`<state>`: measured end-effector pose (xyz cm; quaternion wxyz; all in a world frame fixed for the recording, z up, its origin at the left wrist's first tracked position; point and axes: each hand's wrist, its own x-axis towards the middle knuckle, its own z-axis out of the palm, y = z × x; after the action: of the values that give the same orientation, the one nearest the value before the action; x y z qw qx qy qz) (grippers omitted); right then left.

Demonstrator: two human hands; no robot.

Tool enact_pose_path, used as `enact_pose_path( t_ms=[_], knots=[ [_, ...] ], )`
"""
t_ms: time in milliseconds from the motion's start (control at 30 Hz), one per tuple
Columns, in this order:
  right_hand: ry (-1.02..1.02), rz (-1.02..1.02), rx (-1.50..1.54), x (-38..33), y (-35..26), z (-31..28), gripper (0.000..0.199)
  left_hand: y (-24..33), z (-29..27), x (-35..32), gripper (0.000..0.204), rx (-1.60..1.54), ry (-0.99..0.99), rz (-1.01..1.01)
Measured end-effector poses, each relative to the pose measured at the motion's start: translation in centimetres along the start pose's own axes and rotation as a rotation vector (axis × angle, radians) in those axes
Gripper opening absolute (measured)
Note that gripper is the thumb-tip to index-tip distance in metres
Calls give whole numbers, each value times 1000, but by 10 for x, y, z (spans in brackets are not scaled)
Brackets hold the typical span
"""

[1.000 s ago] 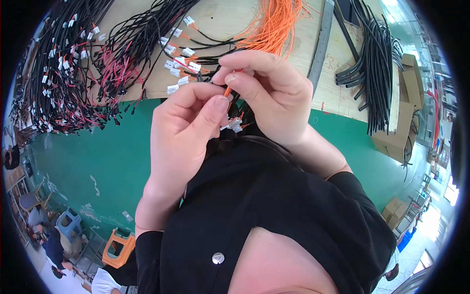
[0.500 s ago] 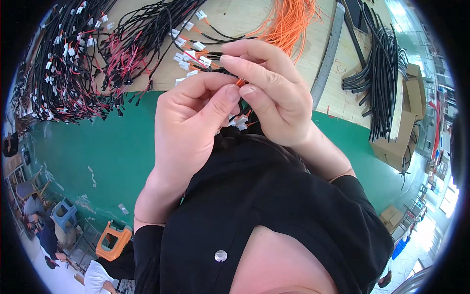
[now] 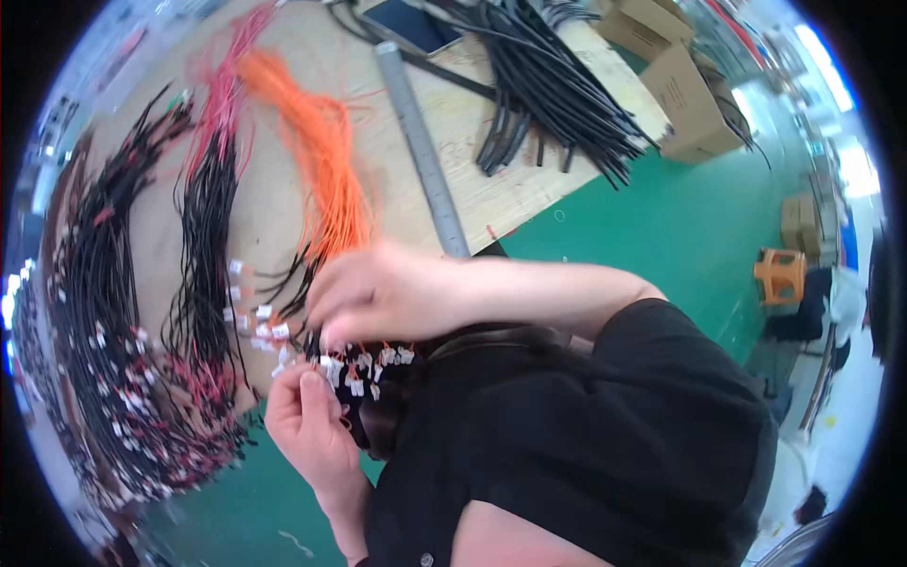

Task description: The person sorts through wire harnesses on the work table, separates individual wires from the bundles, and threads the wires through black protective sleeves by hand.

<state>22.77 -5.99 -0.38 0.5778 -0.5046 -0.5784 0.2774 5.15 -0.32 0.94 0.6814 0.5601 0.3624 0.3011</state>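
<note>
Orange wires point(image 3: 326, 170) on pale wooden table point(image 3: 501, 203) — green floor point(image 3: 605, 236), cardboard boxes point(image 3: 694, 109) beyond.

Tbl point(image 3: 269, 203) was pale wood. On it, L to R: blk bundle point(image 3: 99, 250) w/ wht ends, bottom over near edge; pink/blk wires point(image 3: 210, 203); wht conns point(image 3: 263, 314), loosely grouped; orng wires point(image 3: 326, 161); metal ruler point(image 3: 422, 156), near end approx. at edge; dark flat device point(image 3: 411, 25); blk tubes point(image 3: 548, 85) by R edge, fanned.

Beyond and right of right grip point(image 3: 383, 295): steel ruler point(image 3: 420, 146), black tubes point(image 3: 548, 80), flat dark device point(image 3: 413, 26) on surface point(image 3: 477, 194). Farther right: cardboard box point(image 3: 692, 104), orange stool point(image 3: 780, 275).
</note>
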Motion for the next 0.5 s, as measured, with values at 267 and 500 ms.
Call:
enact_pose_path(
  t_ms=[267, 500],
  knots=[
    [716, 642, -1164, -65, 0, -163, 30, 5, -8, 3, 8, -122, -111, -35],
    [488, 985, -1459, -49, 16, -212, 16, 14, 6, 17, 15, 152, -67, -38]
  ],
)
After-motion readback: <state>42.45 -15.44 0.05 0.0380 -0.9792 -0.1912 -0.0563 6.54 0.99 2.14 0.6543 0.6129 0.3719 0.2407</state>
